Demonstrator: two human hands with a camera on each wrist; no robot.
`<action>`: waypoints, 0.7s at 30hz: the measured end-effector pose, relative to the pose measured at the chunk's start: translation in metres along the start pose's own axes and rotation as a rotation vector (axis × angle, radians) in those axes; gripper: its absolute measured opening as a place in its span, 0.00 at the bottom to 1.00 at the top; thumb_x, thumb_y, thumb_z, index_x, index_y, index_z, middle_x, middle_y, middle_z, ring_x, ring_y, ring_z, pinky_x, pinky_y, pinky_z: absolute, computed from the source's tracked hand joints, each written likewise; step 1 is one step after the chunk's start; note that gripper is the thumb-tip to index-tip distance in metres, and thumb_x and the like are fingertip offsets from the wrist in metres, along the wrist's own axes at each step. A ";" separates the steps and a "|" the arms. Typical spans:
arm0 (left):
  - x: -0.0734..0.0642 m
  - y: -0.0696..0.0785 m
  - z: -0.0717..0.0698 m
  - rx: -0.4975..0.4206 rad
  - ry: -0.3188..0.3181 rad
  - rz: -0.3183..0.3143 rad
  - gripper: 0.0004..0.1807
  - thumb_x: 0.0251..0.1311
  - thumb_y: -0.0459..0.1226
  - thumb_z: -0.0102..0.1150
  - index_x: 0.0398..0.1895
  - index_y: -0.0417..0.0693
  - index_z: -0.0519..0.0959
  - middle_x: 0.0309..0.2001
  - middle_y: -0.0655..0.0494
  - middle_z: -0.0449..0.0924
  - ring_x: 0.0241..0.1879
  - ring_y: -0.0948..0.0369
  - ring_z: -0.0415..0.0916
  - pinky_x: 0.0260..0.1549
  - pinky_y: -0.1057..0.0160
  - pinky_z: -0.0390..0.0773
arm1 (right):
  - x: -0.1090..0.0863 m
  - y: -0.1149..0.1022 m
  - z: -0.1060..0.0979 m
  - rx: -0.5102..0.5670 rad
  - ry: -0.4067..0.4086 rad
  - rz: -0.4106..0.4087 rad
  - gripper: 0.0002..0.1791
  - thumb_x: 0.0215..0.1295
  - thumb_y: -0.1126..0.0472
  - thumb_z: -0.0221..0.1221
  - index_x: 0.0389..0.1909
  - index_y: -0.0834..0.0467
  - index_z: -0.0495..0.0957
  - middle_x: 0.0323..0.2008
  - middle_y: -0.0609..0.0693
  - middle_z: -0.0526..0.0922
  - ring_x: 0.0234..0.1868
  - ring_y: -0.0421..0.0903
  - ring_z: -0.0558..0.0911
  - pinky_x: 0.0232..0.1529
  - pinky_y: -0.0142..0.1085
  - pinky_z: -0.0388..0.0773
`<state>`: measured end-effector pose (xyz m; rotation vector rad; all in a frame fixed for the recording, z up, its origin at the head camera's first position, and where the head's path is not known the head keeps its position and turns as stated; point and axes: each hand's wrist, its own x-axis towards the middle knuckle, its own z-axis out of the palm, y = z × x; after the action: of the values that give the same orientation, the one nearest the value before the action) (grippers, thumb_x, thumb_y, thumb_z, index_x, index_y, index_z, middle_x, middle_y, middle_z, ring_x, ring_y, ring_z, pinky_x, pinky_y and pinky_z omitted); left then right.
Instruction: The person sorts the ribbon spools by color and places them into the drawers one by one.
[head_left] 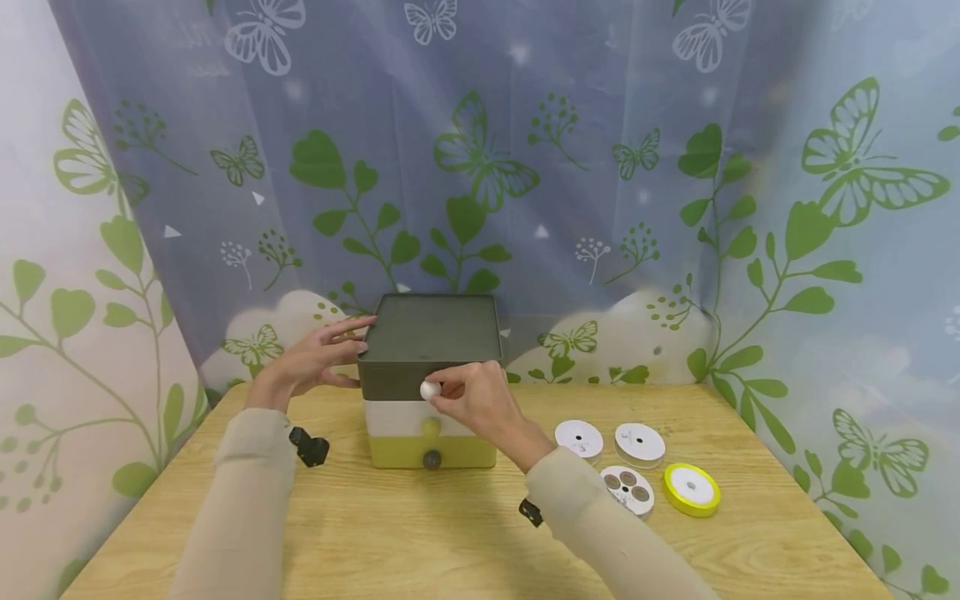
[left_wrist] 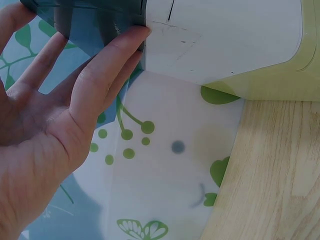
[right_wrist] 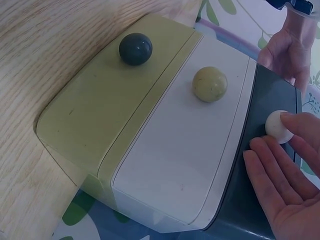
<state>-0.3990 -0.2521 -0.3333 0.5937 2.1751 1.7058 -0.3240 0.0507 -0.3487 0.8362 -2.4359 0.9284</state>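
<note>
A small three-drawer box [head_left: 435, 329] stands on the table, its dark grey top tier above a white one and a yellow-green one. My right hand [head_left: 483, 404] pinches the white round knob [right_wrist: 278, 126] of the dark top drawer between thumb and fingers. The top drawer appears flush with the box. My left hand [head_left: 318, 360] touches the box's left side near its upper edge, fingers extended, as the left wrist view also shows. Below the white knob are a yellow-green knob [right_wrist: 210, 84] on the white drawer and a dark knob [right_wrist: 135, 49] on the lowest drawer.
Right of the box lie two white spools [head_left: 579, 437], a white reel with round holes [head_left: 627, 492] and a yellow-rimmed roll [head_left: 691, 490]. Behind the wooden table [head_left: 375, 533] hangs a curtain [head_left: 570, 250] printed with leaves and butterflies. Dark wrist devices sit at both sleeves.
</note>
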 end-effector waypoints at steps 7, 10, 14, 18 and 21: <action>-0.001 0.000 0.000 -0.003 -0.002 0.002 0.37 0.80 0.41 0.50 0.85 0.54 0.48 0.84 0.40 0.28 0.80 0.30 0.40 0.60 0.36 0.80 | 0.000 0.002 0.001 0.015 -0.008 0.003 0.11 0.62 0.62 0.72 0.45 0.56 0.91 0.32 0.53 0.92 0.30 0.46 0.91 0.32 0.30 0.87; -0.001 -0.001 0.000 -0.009 -0.005 0.001 0.37 0.80 0.41 0.50 0.85 0.54 0.48 0.84 0.39 0.28 0.80 0.30 0.39 0.61 0.37 0.80 | -0.002 0.004 0.000 0.056 -0.029 0.017 0.12 0.62 0.62 0.72 0.47 0.56 0.91 0.32 0.53 0.92 0.31 0.47 0.91 0.33 0.29 0.87; -0.001 -0.001 0.001 -0.012 -0.006 0.001 0.37 0.80 0.40 0.50 0.85 0.53 0.47 0.84 0.39 0.28 0.80 0.30 0.39 0.60 0.37 0.81 | -0.007 0.007 -0.001 0.137 -0.056 0.055 0.15 0.62 0.62 0.72 0.50 0.56 0.90 0.33 0.53 0.92 0.32 0.47 0.91 0.34 0.26 0.86; -0.001 -0.001 0.000 -0.007 -0.003 0.000 0.37 0.79 0.41 0.50 0.85 0.54 0.48 0.84 0.39 0.28 0.80 0.30 0.39 0.59 0.38 0.82 | -0.012 0.009 -0.003 0.220 -0.068 0.094 0.18 0.61 0.61 0.73 0.52 0.55 0.89 0.35 0.54 0.92 0.33 0.47 0.91 0.34 0.25 0.85; -0.001 -0.001 0.000 -0.003 0.002 0.001 0.37 0.79 0.41 0.50 0.85 0.54 0.48 0.84 0.40 0.29 0.80 0.30 0.40 0.59 0.39 0.82 | -0.016 0.011 -0.004 0.274 -0.070 0.123 0.18 0.60 0.60 0.74 0.53 0.55 0.89 0.36 0.54 0.92 0.33 0.46 0.91 0.34 0.26 0.85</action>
<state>-0.3983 -0.2525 -0.3340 0.5925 2.1732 1.7111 -0.3185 0.0666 -0.3594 0.8283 -2.4779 1.3225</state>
